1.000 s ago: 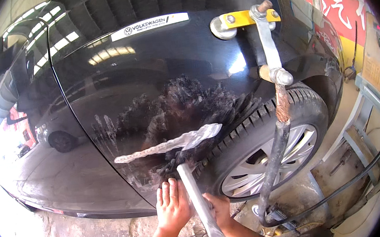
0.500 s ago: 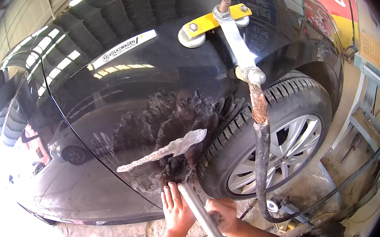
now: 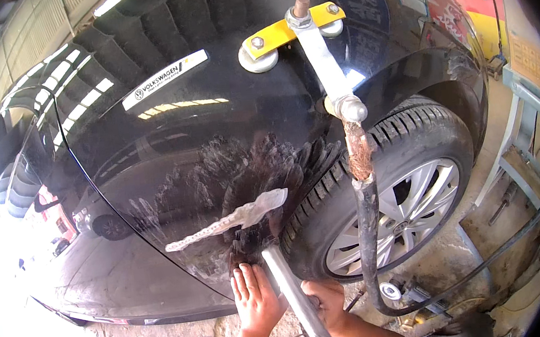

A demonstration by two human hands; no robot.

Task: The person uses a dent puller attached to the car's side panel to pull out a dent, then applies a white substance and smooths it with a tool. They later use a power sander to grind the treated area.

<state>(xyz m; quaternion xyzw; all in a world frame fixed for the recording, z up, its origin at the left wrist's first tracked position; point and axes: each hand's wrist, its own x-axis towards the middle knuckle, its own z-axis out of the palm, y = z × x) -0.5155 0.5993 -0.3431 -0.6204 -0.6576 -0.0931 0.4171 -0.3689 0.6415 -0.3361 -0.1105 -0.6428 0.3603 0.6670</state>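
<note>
Head view, places given from the wheel (image 3: 402, 225).

- Left hand (image 3: 257, 305): yours, below and left of the wheel; laid flat, fingers extended and close together, tips on the lower part of the black car panel (image 3: 135, 196). Your thumb is hard to make out beside the bar.
- Right hand (image 3: 327, 301): yours, just below the wheel's left side; curled closed around the grey bar, fingertips hidden.
- Grey bar (image 3: 292, 294): between your hands, slanting, its upper end just left of the tyre; lower end cut off by the frame edge. Whether the upper end touches the panel, you cannot tell.
- Bare pale strip (image 3: 229, 222): on the panel, left of the wheel, amid whitish smears; its texture is too small to read.
- Yellow crossbar (image 3: 279, 34): above and left of the wheel, bolted over two round grey discs, the farther one partly covered.
- Metal arm (image 3: 321, 61): from the crossbar down toward the tyre's top.
- Black cable (image 3: 369, 243): copper strands bared near its upper end; crosses in front of the wheel, hiding part of tyre and rim.
- Grey metal frame (image 3: 511, 143): right of the wheel, partly cut off by the dark lens rim.
</note>
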